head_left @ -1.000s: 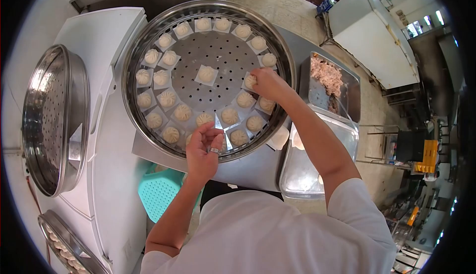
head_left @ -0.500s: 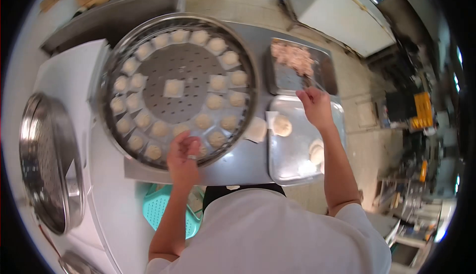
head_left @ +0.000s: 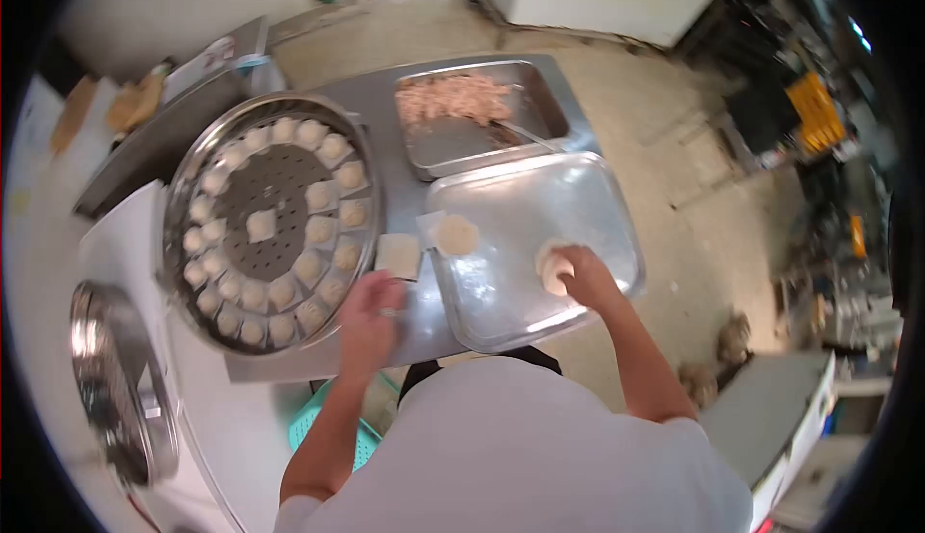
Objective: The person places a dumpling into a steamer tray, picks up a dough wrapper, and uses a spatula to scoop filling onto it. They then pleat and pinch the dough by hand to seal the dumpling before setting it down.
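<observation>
The pale dough round lay toward the right side of the shallow metal tray, partly covered by the right hand. That hand's fingers were curled in at its edge, with the thumb close by, perhaps because a thin, soft piece is best taken by its rim; whether the grip was pinching it or only touching it, I cannot tell.

A second round sat near the tray's left edge, overlapping a paper square that reached past the rim, probably so that the paper gave a corner to lift by. Just beside the tray, some white squares rested on the metal desk, close to the left hand. This hand was blurred, its fingers seemingly half bent; I could not tell whether it touched them.

Beyond it stood the round steamer, its pleated buns mostly ringed around the wall, each apparently on paper, likely against sticking. Behind the tray, a deep pan held pinkish filling at its far side; a utensil handle leaned over the near rim, presumably for easy reach.
</observation>
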Tool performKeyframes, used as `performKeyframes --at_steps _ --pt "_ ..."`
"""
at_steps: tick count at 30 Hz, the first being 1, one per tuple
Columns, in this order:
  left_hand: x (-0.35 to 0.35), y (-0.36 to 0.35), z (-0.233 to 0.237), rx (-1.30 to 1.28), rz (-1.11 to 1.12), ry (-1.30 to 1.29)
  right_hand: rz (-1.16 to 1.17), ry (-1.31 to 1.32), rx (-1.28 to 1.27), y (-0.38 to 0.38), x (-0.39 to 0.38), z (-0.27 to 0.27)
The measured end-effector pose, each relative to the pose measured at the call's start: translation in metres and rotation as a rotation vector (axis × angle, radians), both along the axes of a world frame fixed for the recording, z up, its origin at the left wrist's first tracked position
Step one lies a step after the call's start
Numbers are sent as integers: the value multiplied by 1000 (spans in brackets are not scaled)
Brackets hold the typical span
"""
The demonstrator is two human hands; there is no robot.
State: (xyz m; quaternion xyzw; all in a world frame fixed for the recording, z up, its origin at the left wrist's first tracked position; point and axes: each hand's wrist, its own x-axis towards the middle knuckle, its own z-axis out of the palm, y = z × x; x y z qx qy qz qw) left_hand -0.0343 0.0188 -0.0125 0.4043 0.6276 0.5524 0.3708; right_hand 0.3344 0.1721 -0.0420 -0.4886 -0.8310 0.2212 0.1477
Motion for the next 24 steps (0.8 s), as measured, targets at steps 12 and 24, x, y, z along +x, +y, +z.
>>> performKeyframes --at_steps 12,24 --pt "237 47 -29 -276 -40 -170 74 181 -177 28 49 17" --pt "258 77 10 -266 -50 -623 133 564 -770 36 45 64"
